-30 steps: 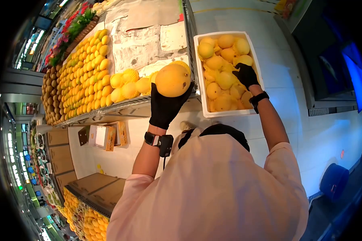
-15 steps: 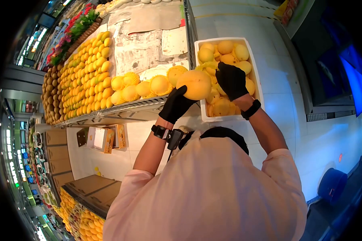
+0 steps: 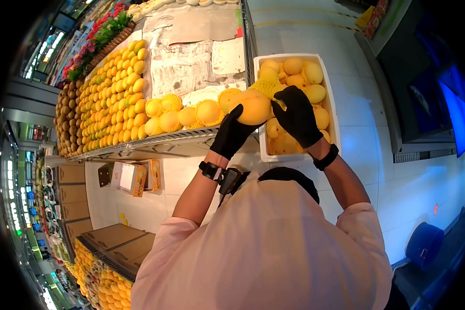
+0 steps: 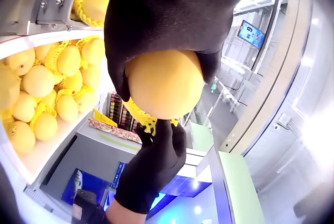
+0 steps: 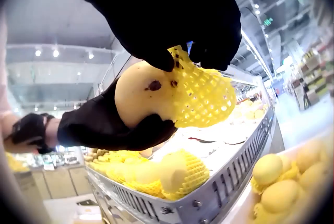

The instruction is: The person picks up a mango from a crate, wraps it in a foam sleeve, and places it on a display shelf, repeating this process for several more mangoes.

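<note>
Shop aisle, by a produce shelf (image 3: pixel 155 138). At the shelf's right end, the left hand (image 3: pixel 232 132) cups a yellow fruit (image 3: pixel 253 106) from the left. The right hand (image 3: pixel 297 116) pinches a foam net (image 5: pixel 203 96) over its right side, above the crate (image 3: pixel 336 103).

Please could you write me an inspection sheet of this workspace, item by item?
Surface: metal display shelf, paper-lined, with netted yellow fruits in rows.
Job's things: one yellow fruit; yellow foam net partly over it; white crate of more fruits.
Clutter: cardboard boxes on the floor under the shelf.
Hands: left hand, gloved, holds the fruit; right hand, gloved, pinches the net.
Cables: nothing seen.
Surroundings: shop aisle, pale tiled floor.
</note>
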The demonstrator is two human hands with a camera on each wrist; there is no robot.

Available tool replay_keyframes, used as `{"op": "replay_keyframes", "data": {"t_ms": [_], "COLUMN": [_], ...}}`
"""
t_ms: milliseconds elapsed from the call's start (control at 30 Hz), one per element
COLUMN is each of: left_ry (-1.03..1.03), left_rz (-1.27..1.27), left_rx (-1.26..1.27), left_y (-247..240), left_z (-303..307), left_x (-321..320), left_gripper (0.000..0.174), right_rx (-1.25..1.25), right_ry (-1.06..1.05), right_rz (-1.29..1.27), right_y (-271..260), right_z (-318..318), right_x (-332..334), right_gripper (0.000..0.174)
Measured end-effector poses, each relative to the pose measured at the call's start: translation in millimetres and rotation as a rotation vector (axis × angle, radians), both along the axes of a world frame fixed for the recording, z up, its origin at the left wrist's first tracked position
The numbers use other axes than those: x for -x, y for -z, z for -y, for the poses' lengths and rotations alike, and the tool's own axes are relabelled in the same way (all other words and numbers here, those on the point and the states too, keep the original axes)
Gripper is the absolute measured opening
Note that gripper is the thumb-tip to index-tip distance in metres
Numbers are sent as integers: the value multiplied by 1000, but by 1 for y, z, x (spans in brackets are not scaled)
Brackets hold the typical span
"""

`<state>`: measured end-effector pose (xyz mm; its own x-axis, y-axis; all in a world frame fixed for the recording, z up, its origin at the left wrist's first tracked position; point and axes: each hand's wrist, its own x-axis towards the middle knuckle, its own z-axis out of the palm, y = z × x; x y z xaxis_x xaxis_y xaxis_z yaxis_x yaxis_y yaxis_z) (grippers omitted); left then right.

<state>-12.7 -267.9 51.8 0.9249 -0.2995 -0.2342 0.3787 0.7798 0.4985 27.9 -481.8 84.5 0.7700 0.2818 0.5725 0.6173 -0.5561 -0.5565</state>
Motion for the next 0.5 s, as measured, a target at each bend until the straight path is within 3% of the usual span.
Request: {"op": "replay_keyframes", "data": {"t_ms": [67,167,267,367,467,500], "left_ry": [-34,-105,-278,-462,-616,-571], "left_rz": [29,149,191,294,508,515], "left_rx": [-43,-336,-445,-712,-1077,-1155], "left_y": [-3,-13,-23,-21,-28,-33], "left_z": [2,8,20,31,42,42], "left_x": [-3,-2,-1,-5,-8,-8], "left_gripper": [60,60,55,51,52,51], "right_rx": [-294,-513,-478,-812,-754,-719], "right_ry": [-55,-128,-117,-254,-168,-159], "right_rz": [29,-339,-502,-497,-404,-383], "right_y": [18,28,28,45,34,28], "right_z": [-10,-15,-17,-34,-43,-44], "right_x": [-7,-4,-3,-8,-7,-8], "right_gripper": [24,27,35,49,65,70]}}
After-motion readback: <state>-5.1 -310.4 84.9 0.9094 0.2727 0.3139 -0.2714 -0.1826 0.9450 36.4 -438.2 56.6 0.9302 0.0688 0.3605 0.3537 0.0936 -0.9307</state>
